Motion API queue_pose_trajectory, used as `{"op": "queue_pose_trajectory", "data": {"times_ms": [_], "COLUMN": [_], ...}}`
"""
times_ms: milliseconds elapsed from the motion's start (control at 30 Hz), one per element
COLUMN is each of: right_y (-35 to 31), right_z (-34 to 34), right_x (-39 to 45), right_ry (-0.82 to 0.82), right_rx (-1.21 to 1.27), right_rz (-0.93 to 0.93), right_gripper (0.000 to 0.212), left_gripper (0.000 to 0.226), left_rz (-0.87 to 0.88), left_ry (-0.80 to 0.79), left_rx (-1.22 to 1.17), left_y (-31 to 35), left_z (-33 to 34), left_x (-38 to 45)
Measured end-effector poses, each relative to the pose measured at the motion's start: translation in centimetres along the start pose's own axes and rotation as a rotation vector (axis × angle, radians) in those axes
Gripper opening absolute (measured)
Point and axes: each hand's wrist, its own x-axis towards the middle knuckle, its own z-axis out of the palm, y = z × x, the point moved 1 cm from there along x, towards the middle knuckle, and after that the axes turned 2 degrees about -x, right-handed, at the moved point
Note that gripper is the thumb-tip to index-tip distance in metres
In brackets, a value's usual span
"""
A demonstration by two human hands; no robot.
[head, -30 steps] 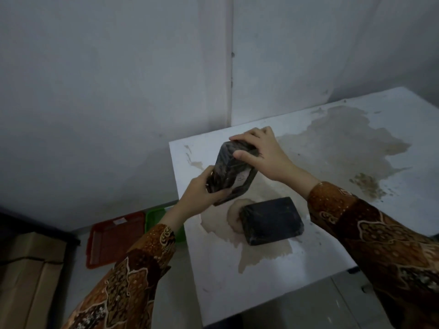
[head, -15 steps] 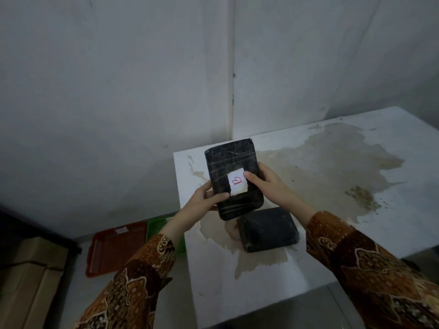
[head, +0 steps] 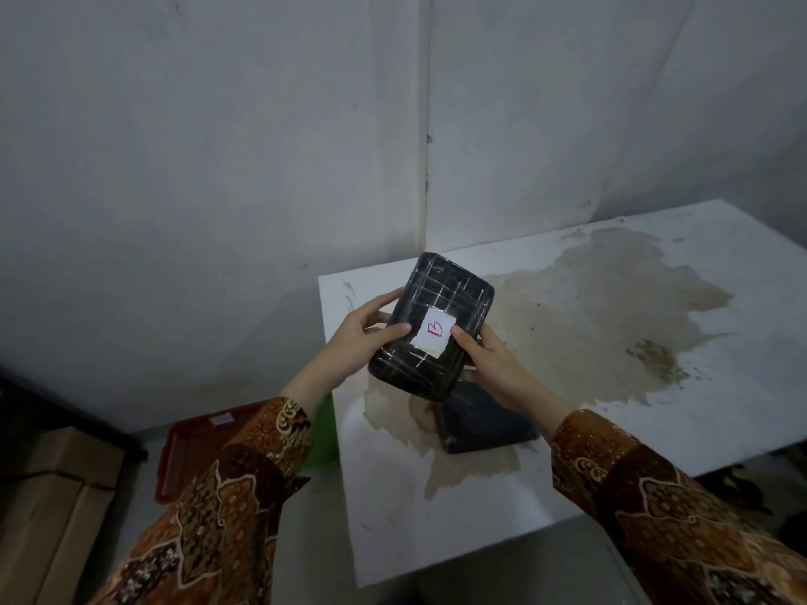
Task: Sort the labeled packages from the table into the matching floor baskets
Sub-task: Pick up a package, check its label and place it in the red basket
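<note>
A black wrapped package is held up over the table's left end, its face turned toward me. A white label on it bears a red letter B. My left hand grips its left edge and my right hand grips its lower right edge. A second black package lies flat on the white table, partly hidden behind the held one. On the floor to the left sit a red basket and a sliver of a green basket, both mostly hidden by my left sleeve.
The tabletop carries a large brown stain. Cardboard boxes stand at the lower left beside the red basket. A grey wall rises close behind the table and baskets.
The package was turned from edge-on until its labelled face points at me, and now it is tilted slightly to the right. My right hand shifted from its top to its lower right edge.
</note>
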Motion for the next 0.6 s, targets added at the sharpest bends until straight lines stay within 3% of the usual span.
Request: {"op": "queue_pose_trajectory", "data": {"times_ms": [133,200,333,433,533,600], "right_y": [-1.5,-2.8,-5.1,-4.8,-3.4,-2.0], "right_z": [-1.1,-2.0,-1.5,-0.6,0.7,2.2], "right_x": [0.0,0.0,-0.9,-1.2,-1.7,-2.2], "right_ry": [0.035,0.000,-0.161,-0.060,0.076,0.124], "right_rx": [-0.129,-0.164,-0.384,-0.374,-0.308,-0.291], "right_rz": [-0.064,-0.086,-0.114,-0.208,-0.260,-0.260], "right_gripper": [0.073,0.074,0.042,0.023,0.028,0.031], "left_gripper": [0.038,0.033,0.035,0.041,0.047,0.047], "left_rz": [-0.046,-0.068,-0.101,-0.049,-0.035,-0.053], "left_ry": [-0.087,-0.172,-0.279,-0.006,0.444,0.594], "left_rx": [0.109,0.208,0.350,0.283,0.025,-0.192], "left_y": [2.0,3.4,5.4,5.0,2.7,0.6], "left_z": [-1.0,-1.6,-2.0,-1.6,-0.4,0.7], "left_x": [0.0,-0.1,-0.6,-1.4,-3.5,-5.5]}}
